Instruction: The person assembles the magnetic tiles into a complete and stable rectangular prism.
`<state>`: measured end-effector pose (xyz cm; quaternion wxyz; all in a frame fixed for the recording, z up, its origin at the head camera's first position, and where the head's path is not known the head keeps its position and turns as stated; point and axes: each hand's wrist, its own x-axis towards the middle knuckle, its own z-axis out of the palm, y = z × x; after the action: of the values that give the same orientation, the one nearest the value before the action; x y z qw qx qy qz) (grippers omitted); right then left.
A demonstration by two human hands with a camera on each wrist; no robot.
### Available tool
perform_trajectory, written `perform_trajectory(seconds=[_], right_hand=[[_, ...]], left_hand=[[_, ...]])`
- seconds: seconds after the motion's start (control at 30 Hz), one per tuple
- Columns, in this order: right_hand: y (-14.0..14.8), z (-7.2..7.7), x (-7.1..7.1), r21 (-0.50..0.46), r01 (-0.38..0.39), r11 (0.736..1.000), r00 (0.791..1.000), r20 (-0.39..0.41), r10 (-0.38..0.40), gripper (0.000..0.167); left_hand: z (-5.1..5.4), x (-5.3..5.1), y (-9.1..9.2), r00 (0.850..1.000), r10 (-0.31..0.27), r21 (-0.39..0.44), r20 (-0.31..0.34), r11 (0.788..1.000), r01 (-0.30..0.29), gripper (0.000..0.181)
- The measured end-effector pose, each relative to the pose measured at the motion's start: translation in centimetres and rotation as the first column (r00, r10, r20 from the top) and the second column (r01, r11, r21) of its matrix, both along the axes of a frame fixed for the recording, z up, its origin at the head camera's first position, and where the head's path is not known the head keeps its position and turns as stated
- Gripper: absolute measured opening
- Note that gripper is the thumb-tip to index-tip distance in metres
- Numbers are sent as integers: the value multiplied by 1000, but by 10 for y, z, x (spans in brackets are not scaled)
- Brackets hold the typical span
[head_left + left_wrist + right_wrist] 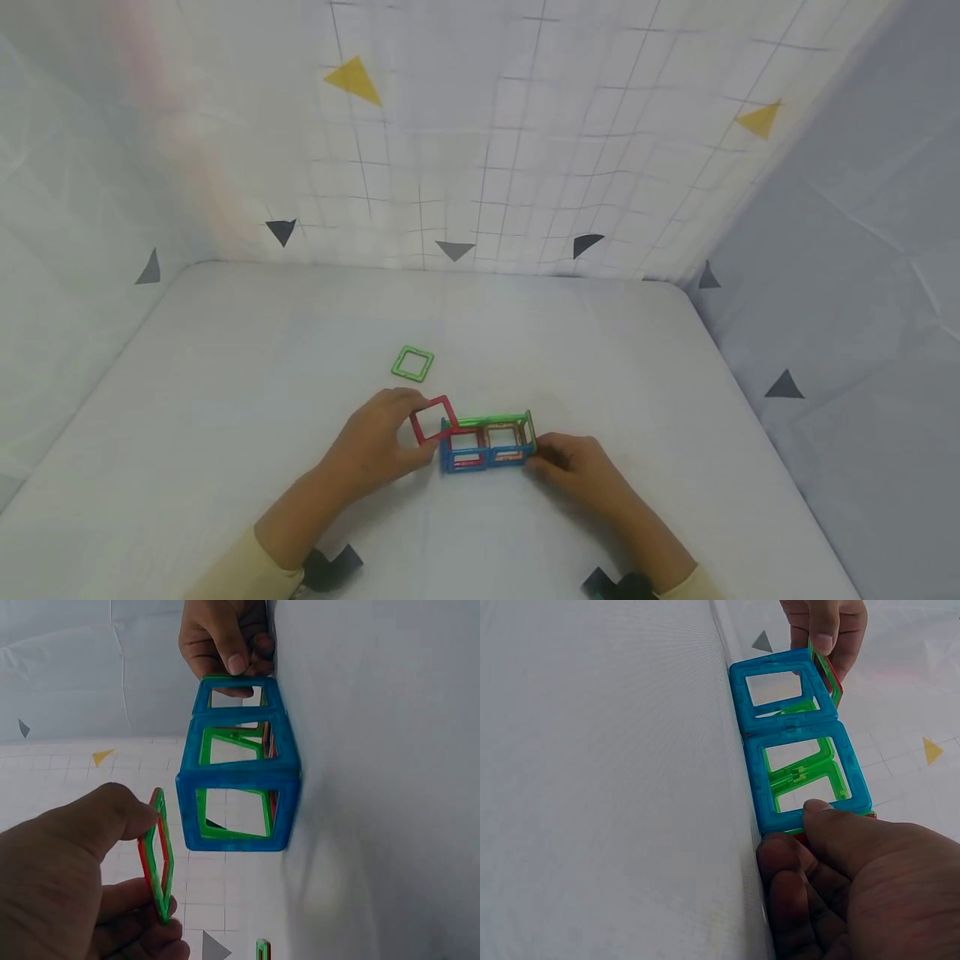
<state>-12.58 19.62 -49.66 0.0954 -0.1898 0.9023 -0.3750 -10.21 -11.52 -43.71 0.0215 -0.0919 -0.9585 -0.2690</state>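
Between the thumb and fingers of my left hand [375, 437] is a square magnetic tile [416, 425], an open frame that looks red from the head view. The left wrist view shows green along with the red on this tile [166, 859]. It stands tilted at the left end of a box-like structure [489, 452] of joined frame tiles in blue, green, red and orange. My right hand [581, 471] grips the structure's right end. In the right wrist view, its thumb lies on a blue tile [754, 780] and its other fingers curl below the end.
A loose green square tile [396, 367] lies flat on the white table [637, 350], beyond my left hand. White sheeting with grid lines [450, 150] rises behind the table, and more sheeting [847, 250] hangs at the sides.
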Motion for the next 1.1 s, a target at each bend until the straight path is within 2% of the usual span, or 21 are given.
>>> perform_trajectory(seconds=[0.2,0.47,0.6,0.77,1.1], right_hand=[[1,-1,0,-14,-18,1000,1000,4,18,22],[0,0,0,-21,-19,1000,1000,-9,19,21],[-1,1,1,-24,-20,1000,1000,7,20,21],[-2,2,2,-11,-16,1000,1000,-16,16,20],[-1,2,2,-1,-4,1000,1000,-12,4,19]], left_hand=[[-1,2,2,997,-67,17,24,998,66,52],[-8,0,3,985,-172,-4,5,985,172,51],[-9,1,4,983,-185,1,12,983,185,52],[-9,0,5,979,-203,-12,-7,979,203,53],[-5,-7,12,962,-272,-67,-32,961,269,54]])
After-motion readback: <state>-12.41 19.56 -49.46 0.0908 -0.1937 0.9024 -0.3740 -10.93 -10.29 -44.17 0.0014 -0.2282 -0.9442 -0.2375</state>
